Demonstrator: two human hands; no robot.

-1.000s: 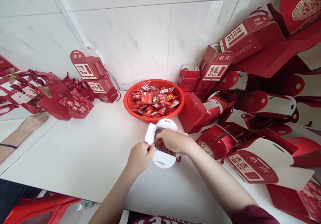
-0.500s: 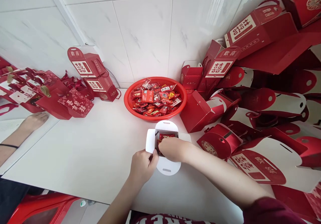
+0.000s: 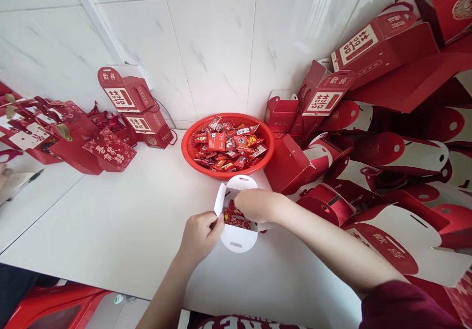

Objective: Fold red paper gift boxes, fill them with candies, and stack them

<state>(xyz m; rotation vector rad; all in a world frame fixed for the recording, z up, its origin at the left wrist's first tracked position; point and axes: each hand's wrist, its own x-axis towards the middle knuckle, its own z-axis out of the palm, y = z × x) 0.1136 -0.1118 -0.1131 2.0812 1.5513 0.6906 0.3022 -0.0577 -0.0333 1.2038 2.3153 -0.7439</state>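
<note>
A small candy box (image 3: 239, 243), red outside with white inner flaps, stands unfolded on the table in front of me. Red-wrapped candies (image 3: 238, 219) lie inside it. My left hand (image 3: 202, 233) pinches the box's left side at the near corner, thumb against the fingers. Reaching in from the right, my right hand (image 3: 258, 205) is over the box with its fingertips down among the candies. Those fingers are hidden, so whether they grip a candy does not show. Just behind the box sits a red plastic basket (image 3: 188, 159) full of wrapped candies.
Many red gift boxes (image 3: 398, 147) are heaped along the right side. Two stacked boxes (image 3: 127, 98) stand against the tiled wall, with red gift bags (image 3: 79, 139) further left. Another person's hand (image 3: 4, 181) is at the left edge by a pen (image 3: 25, 186).
The box has shifted slightly left and its left flap is tilted more upright. More candies show inside beside my right hand. The other person's hand has drawn back to the left edge.
</note>
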